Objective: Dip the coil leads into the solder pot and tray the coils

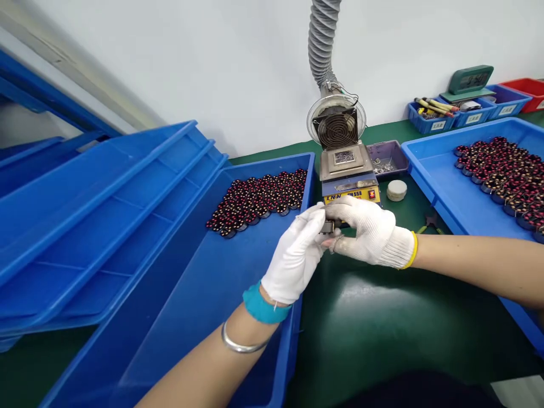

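A small dark round part with a metallic side (pixel 327 227) sits between my two gloved hands, in front of the solder pot. My left hand (pixel 297 249), in a white glove with a teal cuff, pinches it from the left. From the right, my right hand (pixel 365 229), in a knitted glove with a yellow hem, closes its fingers on the same part. The fingers cover much of it, so its exact kind is unclear. Just beyond stands the solder pot (pixel 347 162), with a flat-bladed tool (pixel 356 185) lying across its front.
Blue trays on the left (pixel 255 255) and right (pixel 437 175) carry rows of dark round parts with red and gold dots. An exhaust hose (pixel 323 39) hangs above a fan (pixel 338 129). Beside the pot are a purple bin (pixel 395 152), a round white tin (pixel 396 190) and green-handled pliers (pixel 430 222).
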Available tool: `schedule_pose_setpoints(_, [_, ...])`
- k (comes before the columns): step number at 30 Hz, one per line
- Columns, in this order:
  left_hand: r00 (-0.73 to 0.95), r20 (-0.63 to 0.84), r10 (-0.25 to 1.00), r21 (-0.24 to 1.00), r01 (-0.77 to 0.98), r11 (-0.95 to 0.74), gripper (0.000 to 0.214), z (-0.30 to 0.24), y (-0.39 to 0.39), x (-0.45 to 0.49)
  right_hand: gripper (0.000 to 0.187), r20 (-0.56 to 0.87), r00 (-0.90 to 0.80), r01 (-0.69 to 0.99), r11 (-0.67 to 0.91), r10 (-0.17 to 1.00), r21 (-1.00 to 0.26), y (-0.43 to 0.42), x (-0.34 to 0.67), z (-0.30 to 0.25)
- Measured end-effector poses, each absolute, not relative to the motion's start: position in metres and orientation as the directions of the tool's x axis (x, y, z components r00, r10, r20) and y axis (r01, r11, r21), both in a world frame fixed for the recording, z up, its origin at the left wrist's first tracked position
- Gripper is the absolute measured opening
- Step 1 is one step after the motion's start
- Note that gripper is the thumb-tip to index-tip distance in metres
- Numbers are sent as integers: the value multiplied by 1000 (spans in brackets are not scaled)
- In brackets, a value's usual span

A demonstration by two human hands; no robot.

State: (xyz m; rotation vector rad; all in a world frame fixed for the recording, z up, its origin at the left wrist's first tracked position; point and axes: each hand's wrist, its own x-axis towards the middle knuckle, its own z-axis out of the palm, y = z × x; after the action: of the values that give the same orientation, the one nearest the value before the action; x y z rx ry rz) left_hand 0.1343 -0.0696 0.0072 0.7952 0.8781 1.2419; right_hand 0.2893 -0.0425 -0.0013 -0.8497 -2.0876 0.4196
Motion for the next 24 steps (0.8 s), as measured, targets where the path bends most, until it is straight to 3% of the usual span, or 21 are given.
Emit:
schedule_pose_setpoints(6, [205,-115,972,910,-372,186,26,4,-65,124,31,640,-642,236,903,422,-358,-29,305,2])
schedule_pose_setpoints(8, [222,-134,966,917,-343,206,29,4,-64,121,30,635,-665,208,915,392,-346,-27,309,3])
schedule_pose_setpoints(11, [182,-105,978,937,-310,159,34,5,-63,120,29,622,-519,259,801,587,-540,-28,308,1])
schedule_pose_setpoints(14, [-4,62,998,992,-113,-62,41,6,-66,121,34,357,-362,185,442,861,-878,-30,302,0])
schedule_pose_setpoints(16, [-70,297,952,946,155,-284,39,5,-68,121,36,101,-433,97,158,896,-983,-31,297,0])
schedule_pose_setpoints(18, [0,513,858,789,394,-472,34,3,-71,119,29,-48,-503,81,-8,863,-997,-33,292,2])
schedule_pose_setpoints(21, [176,633,754,572,550,-608,31,1,-73,117,21,-38,-486,89,6,873,-996,-37,289,5])
schedule_pose_setpoints(24, [233,624,746,513,598,-616,39,0,-72,117,24,45,-482,43,74,875,-996,-38,289,5])
